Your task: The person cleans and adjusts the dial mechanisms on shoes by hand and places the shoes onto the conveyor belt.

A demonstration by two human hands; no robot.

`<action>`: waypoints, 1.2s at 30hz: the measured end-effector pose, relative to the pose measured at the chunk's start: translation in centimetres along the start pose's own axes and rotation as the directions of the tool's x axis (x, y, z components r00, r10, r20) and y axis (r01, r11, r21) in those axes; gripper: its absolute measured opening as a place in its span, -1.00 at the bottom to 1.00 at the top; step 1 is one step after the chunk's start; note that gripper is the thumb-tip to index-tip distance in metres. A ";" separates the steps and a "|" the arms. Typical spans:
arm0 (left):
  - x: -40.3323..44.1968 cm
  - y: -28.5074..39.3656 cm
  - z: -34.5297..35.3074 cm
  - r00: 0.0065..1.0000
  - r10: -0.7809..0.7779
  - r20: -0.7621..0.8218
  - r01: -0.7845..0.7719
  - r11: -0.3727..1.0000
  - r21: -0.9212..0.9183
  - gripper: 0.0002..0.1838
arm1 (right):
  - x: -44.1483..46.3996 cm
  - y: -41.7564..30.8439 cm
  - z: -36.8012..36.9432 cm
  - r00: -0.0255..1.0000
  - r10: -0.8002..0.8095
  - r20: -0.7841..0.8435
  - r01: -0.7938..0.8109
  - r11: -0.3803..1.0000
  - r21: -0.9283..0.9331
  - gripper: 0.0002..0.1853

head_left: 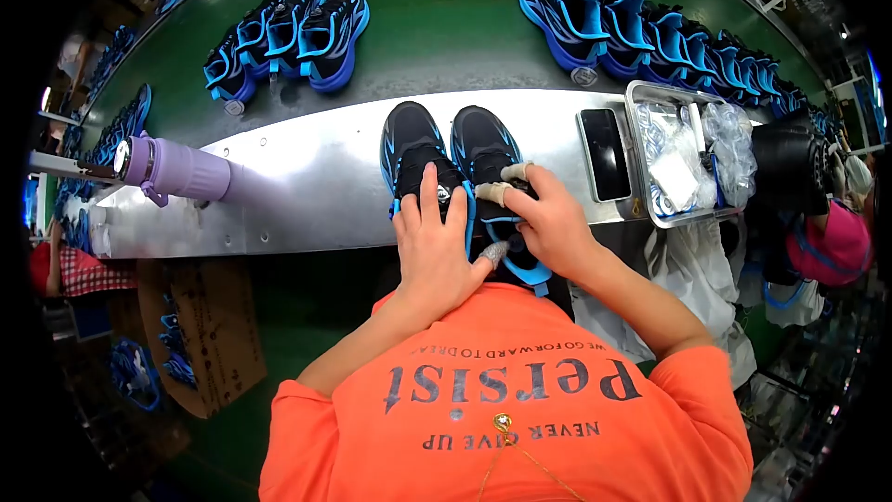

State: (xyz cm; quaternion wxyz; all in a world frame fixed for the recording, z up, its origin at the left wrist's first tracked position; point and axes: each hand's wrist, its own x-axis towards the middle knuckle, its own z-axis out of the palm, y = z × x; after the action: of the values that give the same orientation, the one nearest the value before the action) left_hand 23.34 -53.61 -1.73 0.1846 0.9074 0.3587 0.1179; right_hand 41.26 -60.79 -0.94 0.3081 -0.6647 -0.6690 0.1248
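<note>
Shoes [407,128] side by side at 12 o'clock from the torso, on the near edge of the desk [307,195], toes towards 12. Judged light, uppers pliable, soles stiffer; best hold at heel and midfoot. Left hand [432,256] open, palm down, fingers spread on the left shoe [413,153]. Right hand [560,228] bent, fingertips towards 10 o'clock at the right shoe [483,135]; firm grip cannot be told.

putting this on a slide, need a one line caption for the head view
Two hands on a pair of black-and-blue shoes at a metal ledge
</note>
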 end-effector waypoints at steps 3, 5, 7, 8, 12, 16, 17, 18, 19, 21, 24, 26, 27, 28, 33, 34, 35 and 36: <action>0.0 0.4 -0.3 0.999 -0.022 0.039 0.020 0.999 0.042 -0.11 | -1.0 0.4 -0.6 0.995 -0.094 0.035 0.095 0.995 -0.019 -0.48; -0.4 0.0 -0.5 0.998 -0.018 0.052 0.014 0.997 0.077 -0.10 | -2.4 0.9 -1.4 0.977 -0.204 0.068 0.212 0.969 -0.127 -0.60; -0.4 -0.2 -0.5 0.998 -0.014 0.061 0.009 0.996 0.092 -0.09 | -2.6 0.9 -1.5 0.981 -0.184 0.063 0.193 0.957 -0.218 -0.66; -0.4 -0.2 -0.3 0.999 -0.009 0.052 0.004 0.996 0.094 -0.09 | -2.7 0.8 -1.6 0.983 -0.173 0.062 0.184 0.947 -0.264 -0.68; -0.2 -0.3 -0.2 0.999 0.036 -0.015 -0.036 0.999 0.018 -0.15 | -2.1 -0.1 1.6 0.966 -0.259 0.015 0.238 0.861 -0.449 -0.77; 0.5 -2.5 -0.5 0.977 0.124 -0.174 -0.152 0.976 -0.156 -0.37 | -1.7 0.6 1.2 0.981 -0.187 -0.049 0.163 0.938 -0.305 -0.77; 1.0 -3.1 -0.1 0.973 0.156 -0.172 -0.180 0.974 -0.140 -0.39 | -1.1 0.7 1.4 0.981 -0.180 -0.077 0.153 0.949 -0.276 -0.76; 1.7 -3.6 0.3 0.967 0.191 -0.167 -0.212 0.970 -0.121 -0.41 | -0.4 0.6 1.8 0.980 -0.169 -0.110 0.138 0.960 -0.245 -0.75; 2.6 -4.1 0.3 0.967 0.201 -0.156 -0.219 0.970 -0.107 -0.40 | 0.5 0.2 2.1 0.988 -0.114 -0.109 0.086 0.969 -0.233 -0.74; 3.6 -4.6 -0.8 0.967 0.209 -0.142 -0.223 0.970 -0.094 -0.36 | 1.5 -0.3 2.7 0.993 -0.073 -0.092 0.051 0.973 -0.224 -0.67; 2.1 -5.5 -1.1 0.962 0.247 -0.116 -0.260 0.960 -0.109 -0.29 | -0.4 -0.2 3.1 0.980 -0.185 -0.069 0.154 0.937 -0.314 -0.59; 1.3 -5.4 -0.2 0.958 0.269 -0.099 -0.274 0.961 -0.038 -0.24 | -0.9 0.1 2.8 0.982 -0.179 0.055 0.187 0.919 -0.347 -0.43; 0.9 -5.3 0.0 0.962 0.261 -0.084 -0.264 0.964 -0.033 -0.24 | -0.7 -0.1 2.6 0.982 -0.163 0.092 0.185 0.922 -0.341 -0.40; 1.2 -5.3 -0.1 0.963 0.256 -0.086 -0.258 0.966 -0.018 -0.24 | -0.2 0.0 2.4 0.979 -0.163 0.123 0.195 0.919 -0.342 -0.36; 1.2 -5.1 -2.0 0.974 0.225 -0.026 -0.227 0.967 -0.116 -0.39 | 0.6 0.2 -0.4 0.964 -0.051 0.260 -0.013 0.971 0.240 -0.33; 1.4 -5.3 -2.5 0.975 0.223 0.013 -0.221 0.971 -0.095 -0.42 | 1.5 -0.2 -1.6 0.960 -0.038 0.277 -0.101 0.877 0.470 -0.42; 2.2 -5.6 -3.2 0.974 0.220 0.049 -0.216 0.974 -0.074 -0.45 | 1.5 0.1 -1.4 0.961 0.024 0.276 -0.180 0.810 0.558 -0.50; 3.1 -5.9 -3.5 0.973 0.217 0.080 -0.214 0.976 -0.050 -0.47 | 1.7 0.5 -1.0 0.957 0.082 0.277 -0.247 0.730 0.637 -0.57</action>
State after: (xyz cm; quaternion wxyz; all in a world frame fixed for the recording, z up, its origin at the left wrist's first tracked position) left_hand 20.77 -46.61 -0.75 0.2045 0.9411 0.2475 0.1059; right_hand 42.35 -59.37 0.02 0.4326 -0.5489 -0.5494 0.4580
